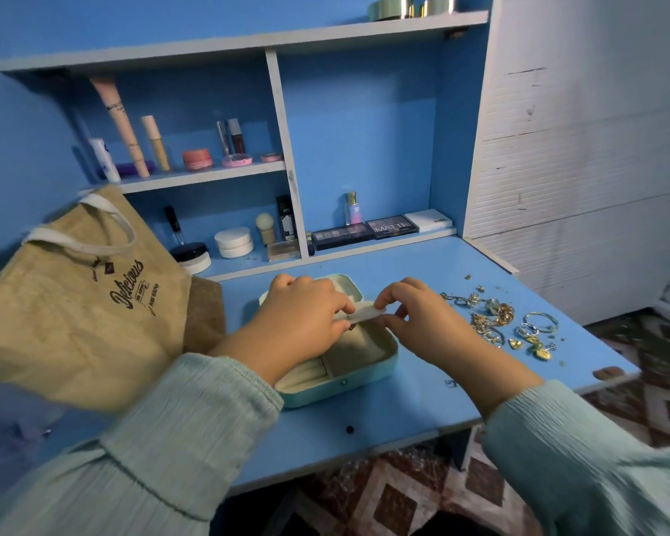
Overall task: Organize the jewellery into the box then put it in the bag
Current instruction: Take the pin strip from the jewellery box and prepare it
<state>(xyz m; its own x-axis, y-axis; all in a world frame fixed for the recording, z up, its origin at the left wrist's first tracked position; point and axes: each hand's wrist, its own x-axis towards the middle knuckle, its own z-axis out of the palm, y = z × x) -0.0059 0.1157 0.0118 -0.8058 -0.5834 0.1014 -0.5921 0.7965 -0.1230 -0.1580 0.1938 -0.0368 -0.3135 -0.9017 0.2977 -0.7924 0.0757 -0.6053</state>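
A tan jute bag (pixel 82 303) with white handles stands at the blue desk's (pixel 364 431) left end. Beside it lies an open pale-green jewellery box (pixel 364 375) with cream lining. Above it both hands, left (pixel 302 323) and right (pixel 422 323), pinch a small white strip (pixel 366 314). Right of them, loose gold and silver jewellery (pixel 499 323) lies scattered.

Pale mint crinkled sleeves (pixel 194 427) (elasticated cuffs), bare hands.

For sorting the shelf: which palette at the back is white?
The rightmost palette, beside the black "MATTE" palette; the other two are dark.
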